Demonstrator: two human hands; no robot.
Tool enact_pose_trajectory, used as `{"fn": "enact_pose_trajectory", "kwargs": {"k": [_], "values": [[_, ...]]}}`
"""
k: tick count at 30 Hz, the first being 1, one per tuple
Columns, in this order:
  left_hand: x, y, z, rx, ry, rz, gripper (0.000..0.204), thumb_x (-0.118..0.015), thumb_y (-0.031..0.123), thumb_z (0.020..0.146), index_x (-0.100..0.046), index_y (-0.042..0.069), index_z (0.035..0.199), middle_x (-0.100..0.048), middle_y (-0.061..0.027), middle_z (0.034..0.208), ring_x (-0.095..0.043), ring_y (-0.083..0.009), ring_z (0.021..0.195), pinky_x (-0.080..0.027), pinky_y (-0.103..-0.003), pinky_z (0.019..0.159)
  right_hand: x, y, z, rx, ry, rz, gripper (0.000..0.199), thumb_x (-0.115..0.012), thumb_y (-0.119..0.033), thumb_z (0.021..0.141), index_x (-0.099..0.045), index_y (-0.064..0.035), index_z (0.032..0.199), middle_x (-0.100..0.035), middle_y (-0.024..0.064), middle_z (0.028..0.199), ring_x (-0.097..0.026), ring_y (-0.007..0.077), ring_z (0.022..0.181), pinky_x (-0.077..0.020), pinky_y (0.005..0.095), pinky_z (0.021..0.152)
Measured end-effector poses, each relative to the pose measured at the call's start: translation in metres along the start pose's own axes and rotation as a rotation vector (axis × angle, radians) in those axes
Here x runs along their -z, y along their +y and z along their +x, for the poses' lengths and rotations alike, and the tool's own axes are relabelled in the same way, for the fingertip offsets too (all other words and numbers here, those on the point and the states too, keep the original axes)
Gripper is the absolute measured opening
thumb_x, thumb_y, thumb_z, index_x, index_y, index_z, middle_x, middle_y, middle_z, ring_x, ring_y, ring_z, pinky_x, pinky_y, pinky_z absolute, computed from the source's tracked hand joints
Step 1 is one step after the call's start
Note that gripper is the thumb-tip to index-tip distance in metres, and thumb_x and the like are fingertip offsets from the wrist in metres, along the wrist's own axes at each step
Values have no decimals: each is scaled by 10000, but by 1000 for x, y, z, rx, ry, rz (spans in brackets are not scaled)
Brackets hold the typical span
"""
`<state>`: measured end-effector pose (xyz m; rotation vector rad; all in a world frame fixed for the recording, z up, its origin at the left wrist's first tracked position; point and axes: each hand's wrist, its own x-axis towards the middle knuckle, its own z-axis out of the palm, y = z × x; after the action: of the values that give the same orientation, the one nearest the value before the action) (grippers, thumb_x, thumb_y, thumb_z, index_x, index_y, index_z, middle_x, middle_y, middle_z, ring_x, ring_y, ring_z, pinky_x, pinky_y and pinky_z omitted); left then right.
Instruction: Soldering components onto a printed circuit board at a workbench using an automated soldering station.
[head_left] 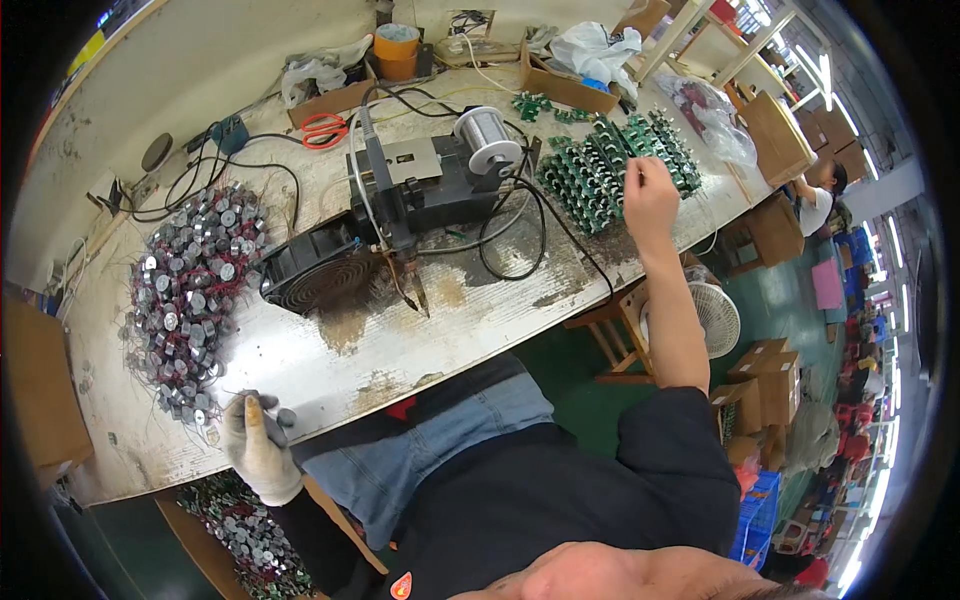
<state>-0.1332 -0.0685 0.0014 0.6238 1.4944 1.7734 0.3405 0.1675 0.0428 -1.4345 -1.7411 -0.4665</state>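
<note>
My left hand (258, 445), in a pale, soiled work glove, is at the table's front edge beside a heap of small round silver motors (190, 300) with dark red wires. Its fingers are curled together; what they hold, if anything, cannot be made out among the dark grey shapes at the fingertips. My bare right hand (650, 197) reaches over stacked rows of green circuit boards (590, 180) at the right. Its fingers are closed at the boards' near side, and anything between them is too small to name.
Between my hands stands a black soldering machine (440, 195) with a solder wire spool (487, 138), a fan (325, 280) and loose cables. Red scissors (324, 131) lie behind. Below the table are a box of wired motors (250, 540) and a white fan (705, 318).
</note>
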Motion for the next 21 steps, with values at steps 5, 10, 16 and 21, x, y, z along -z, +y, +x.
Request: {"fn": "enact_pose_trajectory", "kwargs": {"k": [5,10,16,21], "values": [[-13,12,7,-29,-60,224,245,-572,113,917,-591,-85,1060,-633,-113,871,-515,-91,627,-407,-202,587,36,-62,-43,-491,-162,803,100,-585,-27,884,-608,34,807,-578,57,739,-552,99,596,-437,239,514],[-47,-15,-7,83,-93,169,297,-612,92,907,-559,-99,1129,-647,-149,939,-638,-184,833,-527,-269,741,45,-101,-103,270,-305,436,104,-679,49,691,-618,0,759,-638,122,815,-629,232,646,-499,292,564],[-65,-29,-26,106,-259,143,223,-606,74,912,-582,-74,1078,-653,-111,917,-635,-148,820,-518,-250,763,23,-131,-137,413,-379,558,226,-771,-24,629,-623,-21,801,-620,105,839,-608,250,692,-492,324,601],[-70,-36,-31,-27,-328,318,139,-609,54,893,-634,-60,970,-648,-95,862,-606,-125,766,-476,-233,701,14,-131,-108,-119,-664,732,258,-745,-42,712,-624,-4,937,-595,100,877,-547,179,733,-449,270,656]]}}
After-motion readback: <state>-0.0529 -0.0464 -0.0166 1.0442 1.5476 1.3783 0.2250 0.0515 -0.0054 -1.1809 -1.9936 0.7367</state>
